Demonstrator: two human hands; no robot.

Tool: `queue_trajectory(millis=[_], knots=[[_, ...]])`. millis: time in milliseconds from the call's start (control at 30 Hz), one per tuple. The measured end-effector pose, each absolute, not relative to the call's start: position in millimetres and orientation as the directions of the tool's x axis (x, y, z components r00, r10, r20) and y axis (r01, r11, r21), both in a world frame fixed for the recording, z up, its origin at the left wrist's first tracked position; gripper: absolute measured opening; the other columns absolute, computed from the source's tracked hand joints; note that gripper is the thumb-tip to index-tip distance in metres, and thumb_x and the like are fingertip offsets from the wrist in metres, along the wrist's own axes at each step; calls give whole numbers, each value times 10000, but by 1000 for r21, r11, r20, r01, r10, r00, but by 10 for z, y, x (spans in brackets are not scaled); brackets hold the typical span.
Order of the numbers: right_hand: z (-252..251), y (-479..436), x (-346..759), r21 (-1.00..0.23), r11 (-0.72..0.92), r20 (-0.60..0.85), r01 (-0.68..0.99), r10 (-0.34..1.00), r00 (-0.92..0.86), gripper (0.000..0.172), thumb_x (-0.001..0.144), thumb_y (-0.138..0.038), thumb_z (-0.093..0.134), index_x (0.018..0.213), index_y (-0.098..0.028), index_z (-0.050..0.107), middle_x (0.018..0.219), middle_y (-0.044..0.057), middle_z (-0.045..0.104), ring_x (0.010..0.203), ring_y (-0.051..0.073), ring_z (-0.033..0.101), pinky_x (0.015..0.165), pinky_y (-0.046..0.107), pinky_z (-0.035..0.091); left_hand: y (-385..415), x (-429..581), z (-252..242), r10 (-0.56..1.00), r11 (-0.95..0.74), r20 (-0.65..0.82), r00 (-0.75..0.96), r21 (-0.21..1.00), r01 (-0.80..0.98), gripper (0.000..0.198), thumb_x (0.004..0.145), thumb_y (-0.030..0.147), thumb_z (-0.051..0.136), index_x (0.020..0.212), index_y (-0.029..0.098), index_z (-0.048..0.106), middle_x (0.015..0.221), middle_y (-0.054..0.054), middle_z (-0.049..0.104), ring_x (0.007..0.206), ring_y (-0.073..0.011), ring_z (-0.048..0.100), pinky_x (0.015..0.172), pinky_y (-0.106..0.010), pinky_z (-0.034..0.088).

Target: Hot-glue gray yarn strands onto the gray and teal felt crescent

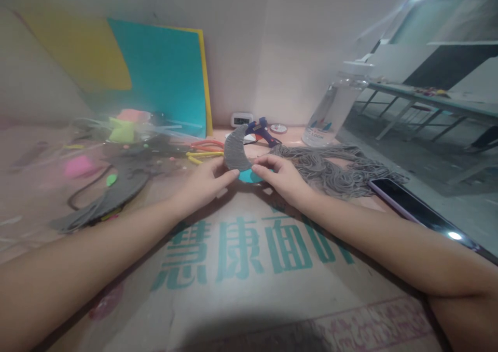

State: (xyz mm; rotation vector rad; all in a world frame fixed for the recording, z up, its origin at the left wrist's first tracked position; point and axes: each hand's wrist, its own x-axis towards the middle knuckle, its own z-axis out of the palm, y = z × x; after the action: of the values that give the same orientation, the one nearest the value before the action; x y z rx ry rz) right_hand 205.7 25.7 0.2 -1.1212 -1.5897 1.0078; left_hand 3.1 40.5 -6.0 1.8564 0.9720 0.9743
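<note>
Both hands hold up a small crescent wrapped in grey yarn, with a bare teal end at its lower right. My left hand grips the crescent's lower left side, thumb in front and fingers partly hidden behind. My right hand pinches near the teal end between thumb and fingers. Just right of that hand lies a loose heap of grey yarn. Scissors with yellow handles and a pair of orange handles rest behind my left hand.
A blue glue gun, a white digital timer and a clear bottle stand along the wall. A phone lies at right. At left are a larger grey yarn-wrapped piece and teal card.
</note>
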Motion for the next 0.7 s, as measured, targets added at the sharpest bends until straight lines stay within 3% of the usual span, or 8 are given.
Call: queue_trajectory(millis=[333, 500, 700], knots=[[12, 246, 2031, -953, 276, 267, 126, 960, -85, 303, 878, -471, 551, 940, -199, 667, 992, 27, 649, 714, 118, 555, 610, 236, 466, 406, 35, -61, 891, -363, 249, 380, 892, 268, 323, 859, 345, 578, 1133, 189, 650, 1016, -43, 709, 904, -215, 643, 785, -317, 485], [-31, 296, 2048, -963, 263, 260, 64, 964, -53, 327, 888, -482, 521, 1041, -213, 625, 835, 7, 599, 735, 134, 552, 625, 241, 450, 415, 39, -61, 873, -386, 263, 411, 888, 250, 342, 845, 330, 579, 1144, 181, 657, 1054, -60, 714, 989, -251, 643, 882, -379, 490], [-50, 322, 2059, -948, 311, 311, 64, 950, -12, 260, 797, -423, 659, 796, -208, 512, 765, -11, 560, 726, 130, 523, 673, 251, 443, 426, 39, -64, 861, -410, 278, 427, 875, 257, 324, 846, 313, 570, 1135, 197, 659, 1099, -57, 709, 1042, -252, 636, 936, -381, 471]])
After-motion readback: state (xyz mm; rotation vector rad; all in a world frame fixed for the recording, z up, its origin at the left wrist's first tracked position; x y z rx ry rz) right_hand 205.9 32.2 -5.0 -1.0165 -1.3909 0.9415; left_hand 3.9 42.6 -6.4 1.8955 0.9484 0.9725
